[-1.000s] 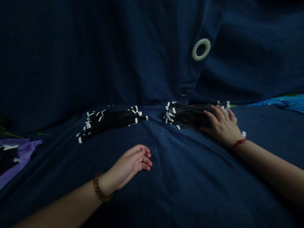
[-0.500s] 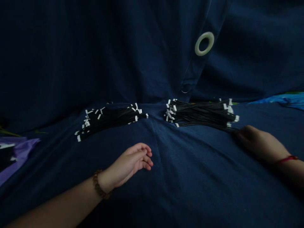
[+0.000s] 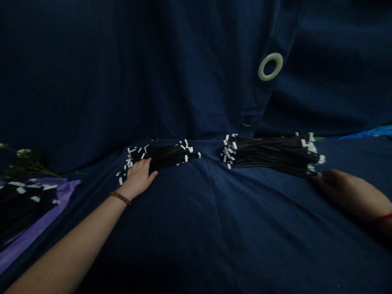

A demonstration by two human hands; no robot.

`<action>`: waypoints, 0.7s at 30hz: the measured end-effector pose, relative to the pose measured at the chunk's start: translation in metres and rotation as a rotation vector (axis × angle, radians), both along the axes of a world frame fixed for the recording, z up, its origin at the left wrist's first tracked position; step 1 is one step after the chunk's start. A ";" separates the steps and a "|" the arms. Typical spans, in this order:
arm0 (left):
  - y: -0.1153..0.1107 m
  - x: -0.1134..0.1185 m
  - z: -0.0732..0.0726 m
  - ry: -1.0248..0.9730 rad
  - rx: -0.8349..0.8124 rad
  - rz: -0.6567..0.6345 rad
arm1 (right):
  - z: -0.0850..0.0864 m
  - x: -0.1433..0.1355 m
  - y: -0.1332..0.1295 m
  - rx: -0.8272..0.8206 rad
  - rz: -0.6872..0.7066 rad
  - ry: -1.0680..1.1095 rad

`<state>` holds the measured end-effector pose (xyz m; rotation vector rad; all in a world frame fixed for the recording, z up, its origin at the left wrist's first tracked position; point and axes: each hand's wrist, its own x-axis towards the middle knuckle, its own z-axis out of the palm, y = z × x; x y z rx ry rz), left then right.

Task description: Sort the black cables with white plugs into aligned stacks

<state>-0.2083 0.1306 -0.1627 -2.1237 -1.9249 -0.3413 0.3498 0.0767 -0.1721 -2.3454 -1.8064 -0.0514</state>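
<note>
Two loose bundles of thin black cables with white connectors at their ends lie on dark blue cloth. My left hand [image 3: 139, 175] rests on the left cable bundle [image 3: 165, 156], thumb apart and fingers laid over its near left part. It wears a brown beaded bracelet [image 3: 121, 198]. To the right lies the fuller cable bundle [image 3: 266, 152]. At its near right corner is my right hand [image 3: 346, 190], dim and blurred, beside a cable end with a white connector [image 3: 318, 174]. Its fingers are mostly hidden, so whether they grip that cable I cannot tell.
More black cables with white connectors [image 3: 35, 199] lie on a purple sheet [image 3: 65, 192] at the left, beside white flowers with green stems [image 3: 24, 153]. Blue cloth hangs behind, with a pale ring [image 3: 270, 66] on it. Something bright blue [image 3: 373, 131] shows at the far right.
My left hand has moved left and forward from the bare cloth onto the left bundle. My right hand stays by the right bundle's corner, where a white connector now shows. The view has shifted left.
</note>
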 end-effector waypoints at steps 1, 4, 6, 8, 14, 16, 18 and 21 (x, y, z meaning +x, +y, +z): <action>0.001 0.000 0.000 0.018 -0.004 0.010 | 0.001 -0.003 0.000 -0.014 0.009 0.008; 0.003 0.001 0.003 0.061 0.002 0.035 | 0.005 -0.008 0.003 -0.065 0.010 0.019; 0.007 0.003 0.005 0.081 -0.005 0.020 | 0.008 -0.010 0.006 -0.068 0.012 0.008; 0.012 0.003 0.008 0.096 -0.027 -0.019 | 0.014 -0.013 0.007 -0.061 0.013 -0.019; 0.013 0.007 0.012 0.165 -0.065 -0.105 | 0.032 -0.053 -0.016 0.104 0.099 -0.169; 0.009 0.009 0.014 0.182 -0.056 -0.125 | 0.031 -0.076 -0.027 0.153 0.221 -0.188; 0.005 0.011 0.017 0.192 -0.072 -0.155 | 0.025 -0.101 -0.036 0.157 0.385 -0.173; -0.005 0.021 0.024 0.211 -0.126 -0.209 | 0.017 -0.141 -0.041 0.289 0.757 -0.129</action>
